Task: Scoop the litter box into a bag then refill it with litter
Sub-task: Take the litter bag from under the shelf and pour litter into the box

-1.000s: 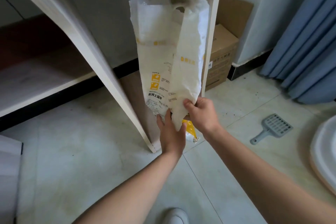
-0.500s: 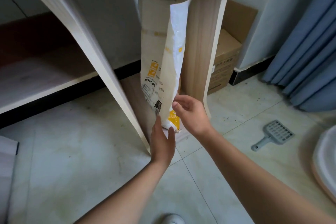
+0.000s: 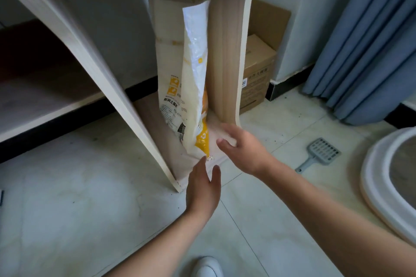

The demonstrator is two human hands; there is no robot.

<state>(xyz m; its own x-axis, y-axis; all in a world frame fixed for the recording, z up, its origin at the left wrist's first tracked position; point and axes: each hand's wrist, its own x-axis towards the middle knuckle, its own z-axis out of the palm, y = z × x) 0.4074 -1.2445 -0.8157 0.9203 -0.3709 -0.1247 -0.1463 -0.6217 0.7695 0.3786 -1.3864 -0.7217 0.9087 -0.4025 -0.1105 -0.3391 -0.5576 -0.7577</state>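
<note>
In the head view, the litter bag point(image 3: 171, 63) is seen standing upright in a narrow bay of the shelf point(image 3: 225, 51), near the front edge of its base board, its folded top leaned against the right upright. Nothing is gripped by either hand. The left hand point(image 3: 203, 189) is held flat with its fingers straight, the fingertips at the bag's lower front corner; whether they touch it cannot be told. The right hand point(image 3: 242, 148) is blurred, its fingers loosely spread just beside the bag. The scoop point(image 3: 323, 152) lies unheld on the floor, between the shelf and the litter box point(image 3: 365, 177), which is cut off by the right edge. Greyish fill is visible inside the box, so refilling is judged possibly done, though whether the bag is being stowed or fetched cannot be settled. No waste bag is seen. A carton point(image 3: 258, 74) sits behind the shelf, a curtain point(image 3: 371, 40) hangs at the far right, and a shoe point(image 3: 207, 266) shows at the bottom edge. Only the scoop lies in the path to the box.
</note>
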